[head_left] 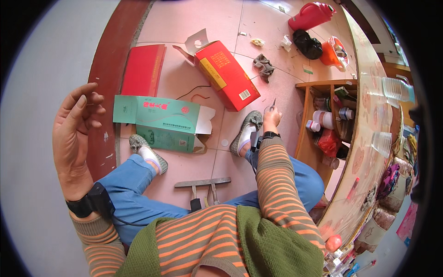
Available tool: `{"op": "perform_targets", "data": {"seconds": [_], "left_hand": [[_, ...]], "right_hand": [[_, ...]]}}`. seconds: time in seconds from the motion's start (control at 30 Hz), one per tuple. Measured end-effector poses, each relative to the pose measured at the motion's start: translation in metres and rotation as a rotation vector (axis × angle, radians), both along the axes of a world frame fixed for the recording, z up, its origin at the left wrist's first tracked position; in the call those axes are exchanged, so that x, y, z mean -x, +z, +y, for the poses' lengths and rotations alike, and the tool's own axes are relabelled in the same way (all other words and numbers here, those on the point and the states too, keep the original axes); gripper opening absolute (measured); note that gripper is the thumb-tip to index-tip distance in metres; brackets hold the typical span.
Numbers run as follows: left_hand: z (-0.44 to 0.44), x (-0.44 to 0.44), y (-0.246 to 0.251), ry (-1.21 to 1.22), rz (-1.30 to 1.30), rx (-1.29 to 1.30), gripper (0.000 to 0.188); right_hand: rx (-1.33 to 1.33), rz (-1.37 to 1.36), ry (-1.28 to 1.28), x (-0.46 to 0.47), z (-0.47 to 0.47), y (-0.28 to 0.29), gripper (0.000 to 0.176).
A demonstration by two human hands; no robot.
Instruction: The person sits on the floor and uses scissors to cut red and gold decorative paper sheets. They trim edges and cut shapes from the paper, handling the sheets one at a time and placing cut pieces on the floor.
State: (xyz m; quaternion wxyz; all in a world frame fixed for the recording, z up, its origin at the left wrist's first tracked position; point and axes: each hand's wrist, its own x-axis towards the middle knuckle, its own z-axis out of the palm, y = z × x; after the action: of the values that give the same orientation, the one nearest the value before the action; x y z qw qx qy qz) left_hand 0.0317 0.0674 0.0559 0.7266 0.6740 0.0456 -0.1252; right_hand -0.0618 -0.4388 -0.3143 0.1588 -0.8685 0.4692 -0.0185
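My left hand [78, 128] is raised at the left with its fingers loosely curled and nothing in it. My right hand [272, 119] grips a pair of scissors [271, 105] by the handles, near my right shoe, with the blades pointing away from me. Between my hands, a green cardboard box [166, 124] lies on the tiled floor with its flaps unfolded. Beyond it, a red cardboard box [226, 76] rests on its side, one end flap standing out. A flat red board [143, 71] lies at the left, behind the green box. A thin dark cord runs beside the red box.
A metal-headed tool [202, 182] lies between my legs. A grey cloth [264, 67], a red thermos [311, 15], a black plastic bag [307, 44] and an orange bin [334, 53] are farther out. At the right stands a wooden shelf [303, 121] with bottles, beneath a covered tabletop [360, 145].
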Motion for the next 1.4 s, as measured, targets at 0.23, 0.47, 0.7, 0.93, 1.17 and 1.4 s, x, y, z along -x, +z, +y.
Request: {"op": "perform_targets", "data": {"seconds": [0.23,0.47,0.7,0.93,1.17,1.4], "left_hand": [[-0.016,-0.010,-0.003,-0.021,0.036,-0.012,0.026],[-0.026,-0.011,-0.008,-0.032,0.076,-0.039,0.026],[-0.024,-0.009,-0.006,-0.008,0.082,-0.051,0.025],[-0.012,-0.008,-0.007,-0.012,0.067,-0.034,0.024],[-0.007,-0.010,-0.024,-0.097,0.085,-0.190,0.028],[-0.019,-0.018,-0.050,-0.012,0.005,-0.231,0.050]], "right_hand": [[0.001,-0.035,0.075,-0.010,0.004,0.005,0.038],[0.113,-0.154,0.716,-0.112,0.111,0.074,0.102],[0.006,0.349,0.714,-0.165,0.157,0.113,0.104],[-0.179,0.127,0.733,-0.159,0.119,0.099,0.110],[-1.286,-0.144,0.448,-0.115,0.083,0.148,0.092],[-1.909,-0.329,0.603,-0.055,0.164,0.208,0.094]]}}
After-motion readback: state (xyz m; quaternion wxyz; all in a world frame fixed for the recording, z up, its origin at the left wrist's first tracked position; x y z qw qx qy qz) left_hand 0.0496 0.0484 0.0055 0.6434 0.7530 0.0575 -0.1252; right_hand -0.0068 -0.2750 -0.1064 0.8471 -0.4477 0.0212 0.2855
